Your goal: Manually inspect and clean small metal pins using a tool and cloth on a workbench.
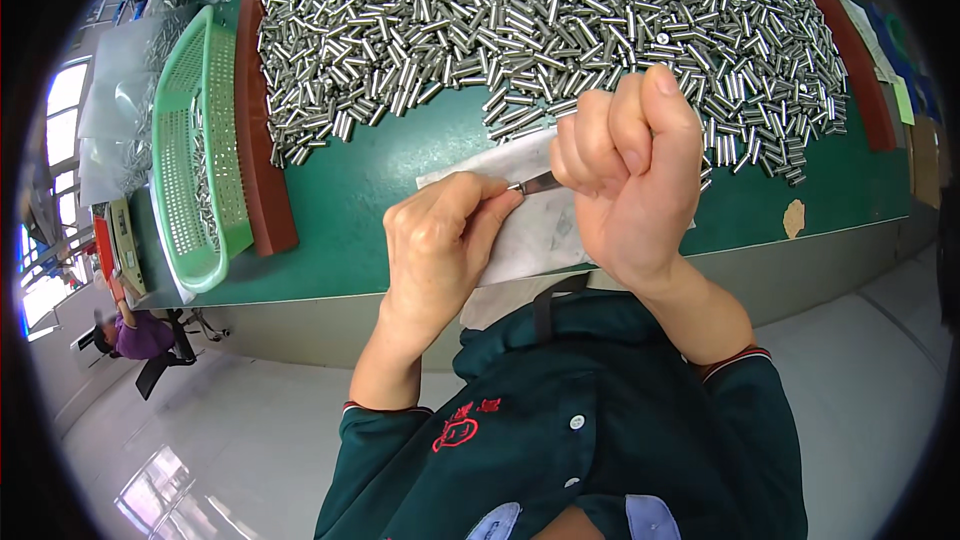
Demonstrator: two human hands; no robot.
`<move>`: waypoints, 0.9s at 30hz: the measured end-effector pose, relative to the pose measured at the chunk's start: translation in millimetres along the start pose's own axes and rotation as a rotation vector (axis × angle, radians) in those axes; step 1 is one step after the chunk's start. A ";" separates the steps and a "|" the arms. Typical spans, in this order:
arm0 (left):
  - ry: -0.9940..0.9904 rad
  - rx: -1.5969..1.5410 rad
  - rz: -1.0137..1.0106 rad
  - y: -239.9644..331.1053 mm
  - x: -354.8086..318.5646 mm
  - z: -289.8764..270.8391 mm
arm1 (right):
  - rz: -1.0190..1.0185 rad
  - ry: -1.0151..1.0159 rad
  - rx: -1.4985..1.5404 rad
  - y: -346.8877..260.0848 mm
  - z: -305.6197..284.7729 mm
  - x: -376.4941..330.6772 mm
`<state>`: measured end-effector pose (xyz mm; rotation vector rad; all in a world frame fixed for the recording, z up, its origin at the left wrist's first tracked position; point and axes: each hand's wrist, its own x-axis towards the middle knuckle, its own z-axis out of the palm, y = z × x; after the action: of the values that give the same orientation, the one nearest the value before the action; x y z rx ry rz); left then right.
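Observation:
My left hand (438, 235) is closed, thumb and fingertips pinching a small metal pin (516, 188) of which only the end shows. My right hand (635, 165) makes a fist around a flat metal blade (541, 182); its handle is hidden in the palm. The blade's tip meets or nearly meets the pin's end between the two hands. Under them a grey-stained white cloth (540, 235) lies on the green tabletop (345, 220). Beyond the hands spreads a large heap of shiny cylindrical metal pins (540, 15).
Red-brown rails (262, 140) border the heap at left and right. A green perforated basket (205, 140) with metal pins stands left, near clear plastic bags (115, 115). A tan scrap (794, 219) lies near the front edge. At far left sits a person in purple (143, 337).

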<state>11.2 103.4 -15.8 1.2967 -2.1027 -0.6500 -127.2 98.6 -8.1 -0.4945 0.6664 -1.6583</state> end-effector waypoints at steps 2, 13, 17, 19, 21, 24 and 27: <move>0.003 0.000 0.003 -0.3 -0.1 -0.2 | -0.005 0.000 -0.009 -0.2 1.1 0.2; -0.033 -0.040 0.000 -0.9 3.0 -3.7 | -0.121 -0.017 -0.259 6.6 14.8 -1.7; -0.048 -0.048 0.011 -1.8 6.1 -6.1 | -0.187 -0.081 -0.293 10.7 15.4 -0.7; -0.076 -0.033 0.022 -0.7 7.4 -8.0 | -0.189 -0.087 -0.302 11.7 16.2 -2.5; -0.064 -0.051 0.033 -3.1 8.0 -6.3 | -0.254 -0.154 -0.332 14.0 17.4 -5.4; -0.056 -0.043 0.049 -3.0 7.2 -7.7 | -0.251 -0.163 -0.355 12.3 19.4 -5.3; -0.066 0.019 0.030 1.9 4.9 -11.1 | -0.247 -0.097 -0.393 13.6 16.2 -6.1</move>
<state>16.0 98.5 -5.5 1.2681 -2.1825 -0.6701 -105.5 100.5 -4.9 -0.9658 0.8922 -1.7231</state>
